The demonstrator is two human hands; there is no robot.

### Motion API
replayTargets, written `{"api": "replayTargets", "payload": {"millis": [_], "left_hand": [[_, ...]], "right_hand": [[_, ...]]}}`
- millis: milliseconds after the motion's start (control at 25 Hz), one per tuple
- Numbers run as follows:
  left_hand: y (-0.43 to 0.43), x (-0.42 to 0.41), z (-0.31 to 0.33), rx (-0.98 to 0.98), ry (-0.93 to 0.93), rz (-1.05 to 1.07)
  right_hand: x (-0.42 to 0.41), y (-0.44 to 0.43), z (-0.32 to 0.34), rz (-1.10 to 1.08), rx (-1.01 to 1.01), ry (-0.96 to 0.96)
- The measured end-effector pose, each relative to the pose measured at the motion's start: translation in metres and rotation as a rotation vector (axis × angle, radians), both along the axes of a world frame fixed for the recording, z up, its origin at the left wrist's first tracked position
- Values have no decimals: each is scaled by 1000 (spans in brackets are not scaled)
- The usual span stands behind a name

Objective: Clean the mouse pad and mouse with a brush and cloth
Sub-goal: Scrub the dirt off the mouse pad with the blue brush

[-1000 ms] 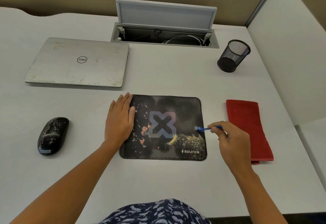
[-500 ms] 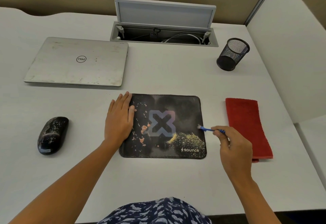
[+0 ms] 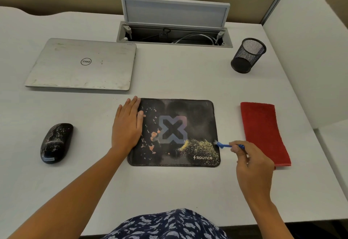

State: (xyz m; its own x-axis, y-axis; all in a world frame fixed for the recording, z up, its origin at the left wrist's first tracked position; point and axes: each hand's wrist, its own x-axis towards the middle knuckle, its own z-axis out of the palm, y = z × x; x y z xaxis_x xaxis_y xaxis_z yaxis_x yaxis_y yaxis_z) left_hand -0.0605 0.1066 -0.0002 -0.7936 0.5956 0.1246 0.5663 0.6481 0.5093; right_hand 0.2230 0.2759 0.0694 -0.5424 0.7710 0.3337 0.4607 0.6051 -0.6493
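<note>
- A person's left hand point(image 3: 127, 125) lies flat, fingers straight, on the left edge of the mouse pad point(image 3: 197, 118), pinning it to the white worktop point(image 3: 169, 186). If that pressure eases, the pad could skid under a brush stroke.
- The right hand point(image 3: 252, 163) pinches a small blue brush point(image 3: 225, 145) by its handle. The bristle tip sits at the pad's right edge, beside a drift of yellow grit point(image 3: 199, 147).
- Swept rightward, the grit would likely spill onto the bare worktop, or reach the red cloth point(image 3: 263, 133) lying just right of the pad, soiling it before it is needed.
- A hard flick could scatter particles widely. A light pinch on so thin a handle may let the brush twist or slip.
- Orange flecks point(image 3: 153, 135) left of the pad's centre look stuck on. Brushing alone may smear them.
- The mouse point(image 3: 56, 142), speckled and untouched, waits well to the left. Debris pushed that way would add to its dirt.
- A closed laptop point(image 3: 81, 65) and a mesh cup point(image 3: 247, 56) stand at the far side, probably out of range.
</note>
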Motion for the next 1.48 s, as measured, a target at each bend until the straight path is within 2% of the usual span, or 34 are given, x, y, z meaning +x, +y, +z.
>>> {"api": "replayTargets", "payload": {"millis": [160,840,1480], "left_hand": [[0,0,0,5,-1,-2],[0,0,0,0,2,-2],[0,1,3,-6,-5,-2]], "right_hand": [[4,-2,0,-12,-50,33],[25,-17,6,6,-113,-60],[27,-26,10,-28,-184,1]]}}
